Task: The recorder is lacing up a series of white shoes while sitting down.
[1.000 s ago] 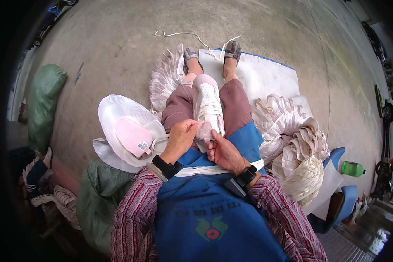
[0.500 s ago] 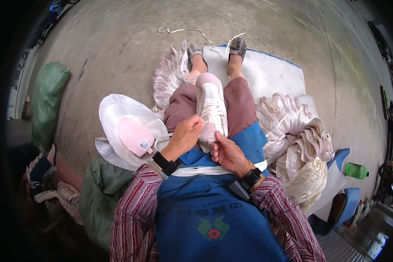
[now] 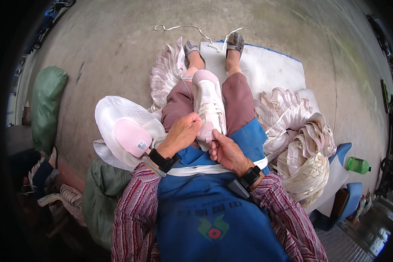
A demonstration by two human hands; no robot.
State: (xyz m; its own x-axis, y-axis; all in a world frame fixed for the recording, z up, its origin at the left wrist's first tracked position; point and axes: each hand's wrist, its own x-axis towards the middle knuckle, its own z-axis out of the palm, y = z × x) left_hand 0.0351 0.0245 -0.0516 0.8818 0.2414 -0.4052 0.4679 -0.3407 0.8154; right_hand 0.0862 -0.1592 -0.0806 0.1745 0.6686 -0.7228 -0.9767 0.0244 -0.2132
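Observation:
A white and pink shoe upper (image 3: 208, 93) lies lengthwise on my lap, its toe pointing away between my knees. White shoelace (image 3: 211, 106) crosses its front in rows. My left hand (image 3: 182, 134) is closed at the left lacing edge, pinching what looks like the lace; its fingertips are partly hidden. Closed too is my right hand (image 3: 228, 153), its thumb pressed on the pink shoe tongue (image 3: 208, 132) at the near end and its other fingers curled beneath. Beside my left wrist, a pink padded shoe tongue piece (image 3: 132, 136) rests on a white bag (image 3: 110, 112).
Stacked pink-white shoe uppers (image 3: 167, 72) stand by my left leg, with more uppers (image 3: 284, 109) to my right. A bundle of cream laces (image 3: 308, 179) hangs beside them. A green bottle (image 3: 358, 165) lies far right; a green sack (image 3: 49, 107) stands left. White sheeting (image 3: 270, 65) covers floor ahead.
The view has shifted slightly. Both hands keep nearly the same places on the shoe, with the left fingers drawn in a little at the lacing edge.

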